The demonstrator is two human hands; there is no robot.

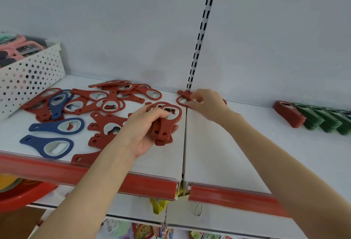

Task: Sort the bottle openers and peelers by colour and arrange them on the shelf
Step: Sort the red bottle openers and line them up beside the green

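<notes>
The head camera is looking down on a white shelf (218,153). The left hand (144,130) is curling its fingers round a stack (165,124) of red openers and holding it just over the shelf, beside the seam between two shelf boards. The right hand (207,104) is reaching to the back wall at that seam, its fingertips pinching a single opener (183,96), also red (much of it is hiding behind the hand). It is probably resting on the shelf, though the view is not making that plain.

To the left, a loose pile (106,102) of red openers is sprawling across the shelf, the pieces overlapping. One blue opener (58,104) is lying among them, and a blue pair (55,136) is lying flat nearer the front edge.

At the far left a white perforated basket (32,73) is sitting on the shelf, holding pink peelers (20,49).

At the far right, near the back wall, a red bundle (290,114) is leaning at the head of a row, with green bundles (322,119) leaning behind it. A red strip (237,197) is running along the shelf's front edge.
</notes>
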